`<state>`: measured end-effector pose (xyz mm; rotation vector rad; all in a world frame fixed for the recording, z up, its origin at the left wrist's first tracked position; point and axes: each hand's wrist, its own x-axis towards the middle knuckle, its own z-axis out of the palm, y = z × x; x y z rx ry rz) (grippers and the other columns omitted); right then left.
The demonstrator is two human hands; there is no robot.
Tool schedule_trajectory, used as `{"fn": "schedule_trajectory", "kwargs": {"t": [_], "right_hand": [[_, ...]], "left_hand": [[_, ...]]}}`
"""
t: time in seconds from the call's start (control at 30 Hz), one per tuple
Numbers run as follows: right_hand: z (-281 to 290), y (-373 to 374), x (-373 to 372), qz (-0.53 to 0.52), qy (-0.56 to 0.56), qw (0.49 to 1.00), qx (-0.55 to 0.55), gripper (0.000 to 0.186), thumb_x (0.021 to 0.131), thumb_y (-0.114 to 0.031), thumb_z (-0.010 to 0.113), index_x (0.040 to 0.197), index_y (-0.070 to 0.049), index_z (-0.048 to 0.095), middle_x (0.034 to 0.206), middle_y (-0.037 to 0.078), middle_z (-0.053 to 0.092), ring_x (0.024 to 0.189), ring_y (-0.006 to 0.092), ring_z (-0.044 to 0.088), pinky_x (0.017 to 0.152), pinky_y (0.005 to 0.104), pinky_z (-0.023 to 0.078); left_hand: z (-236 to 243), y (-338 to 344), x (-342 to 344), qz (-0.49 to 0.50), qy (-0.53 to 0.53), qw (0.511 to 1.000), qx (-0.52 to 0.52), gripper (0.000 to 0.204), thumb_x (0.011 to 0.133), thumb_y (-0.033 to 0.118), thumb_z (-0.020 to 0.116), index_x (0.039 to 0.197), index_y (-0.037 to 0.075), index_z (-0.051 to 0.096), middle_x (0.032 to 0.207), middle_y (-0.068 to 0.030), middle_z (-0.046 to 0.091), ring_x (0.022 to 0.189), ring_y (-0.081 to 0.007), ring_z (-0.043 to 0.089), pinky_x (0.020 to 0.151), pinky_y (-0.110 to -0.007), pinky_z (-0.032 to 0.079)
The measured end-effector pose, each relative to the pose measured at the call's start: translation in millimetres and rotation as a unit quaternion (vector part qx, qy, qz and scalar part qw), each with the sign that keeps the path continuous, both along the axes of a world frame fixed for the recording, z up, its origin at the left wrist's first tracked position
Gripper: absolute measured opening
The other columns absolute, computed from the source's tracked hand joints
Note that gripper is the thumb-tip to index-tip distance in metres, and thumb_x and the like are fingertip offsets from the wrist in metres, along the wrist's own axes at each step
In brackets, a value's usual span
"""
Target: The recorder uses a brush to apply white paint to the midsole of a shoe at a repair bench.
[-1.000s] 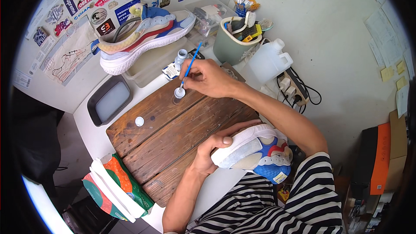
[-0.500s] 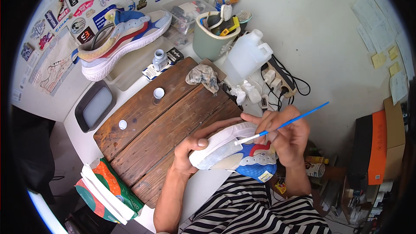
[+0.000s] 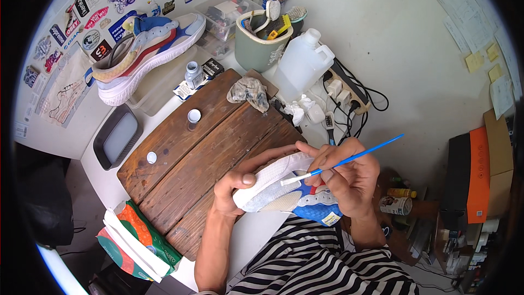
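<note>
A sneaker point(image 3: 262, 199) with a white sole and grey, cream, blue and red panels lies tilted on its side above my lap. My left hand point(image 3: 236, 186) is wrapped round its toe end, thumb on the sole. Between the fingers of my right hand point(image 3: 349, 177) is a thin blue paintbrush point(image 3: 357, 157). The white bristles touch or nearly touch the pale grey panel just below the sole. My right hand covers the heel part of the shoe. The matching sneaker point(image 3: 147, 54) stands at the back left on a clear plastic box.
On the wooden board point(image 3: 185, 180) sit a small cup of white paint point(image 3: 194, 116), a white cap point(image 3: 152, 157) and a stained rag point(image 3: 248, 94). Behind stand a paint bottle point(image 3: 194, 75), a bucket of brushes point(image 3: 259, 49) and a jug point(image 3: 300, 68). A tissue pack point(image 3: 139, 240) lies front left.
The brush tip has moved along the grey panel toward the toe, and my right hand has shifted left with it. The whole view has moved slightly.
</note>
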<state>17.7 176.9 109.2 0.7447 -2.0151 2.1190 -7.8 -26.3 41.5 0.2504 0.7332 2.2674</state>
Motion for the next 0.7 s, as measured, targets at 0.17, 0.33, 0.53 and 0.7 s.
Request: {"fn": "schedule_trajectory", "kwargs": {"t": [0.17, 0.33, 0.53, 0.7], "right_hand": [[-0.6, -1.8, 1.7, -0.015, 0.002, 0.999, 0.028, 0.015, 0.091, 0.01, 0.056, 0.105, 0.007, 0.055, 0.088, 0.012, 0.065, 0.077, 0.0169, 0.071, 0.116, 0.0528, 0.037], [0.1, -1.6, 1.2, -0.022, -0.003, 0.999, 0.024, 0.014, 0.091, 0.012, 0.056, 0.105, 0.007, 0.055, 0.085, 0.011, 0.064, 0.077, 0.0162, 0.071, 0.116, 0.0541, 0.037], [3.0, -0.2, 0.9, -0.015, -0.004, 1.0, -0.005, 0.014, 0.091, 0.012, 0.056, 0.104, 0.006, 0.056, 0.085, 0.01, 0.065, 0.077, 0.0159, 0.07, 0.115, 0.0549, 0.038], [7.0, -7.9, 3.9, -0.033, 0.004, 0.998, 0.057, 0.012, 0.093, 0.006, 0.051, 0.103, 0.001, 0.053, 0.075, 0.014, 0.068, 0.071, 0.019, 0.07, 0.11, 0.0634, 0.041]], "left_hand": [[-1.0, -0.5, -0.2, -0.002, 0.0, 1.0, 0.002, 0.108, 0.064, 0.052, 0.059, 0.151, -0.01, 0.036, 0.145, -0.0312, 0.049, 0.13, -0.0394, 0.054, 0.111, -0.041, 0.04], [-2.0, -0.1, -0.2, 0.001, -0.002, 1.0, 0.006, 0.108, 0.064, 0.052, 0.059, 0.15, -0.01, 0.037, 0.145, -0.0316, 0.049, 0.129, -0.0392, 0.055, 0.111, -0.041, 0.041], [-0.8, 0.5, 0.2, -0.001, 0.003, 1.0, 0.001, 0.108, 0.064, 0.052, 0.059, 0.15, -0.009, 0.038, 0.143, -0.0322, 0.05, 0.127, -0.0392, 0.056, 0.11, -0.041, 0.042], [-0.5, -1.4, -0.1, -0.003, -0.003, 1.0, -0.005, 0.106, 0.065, 0.052, 0.059, 0.149, -0.009, 0.039, 0.141, -0.0319, 0.051, 0.126, -0.039, 0.057, 0.109, -0.041, 0.042]]}}
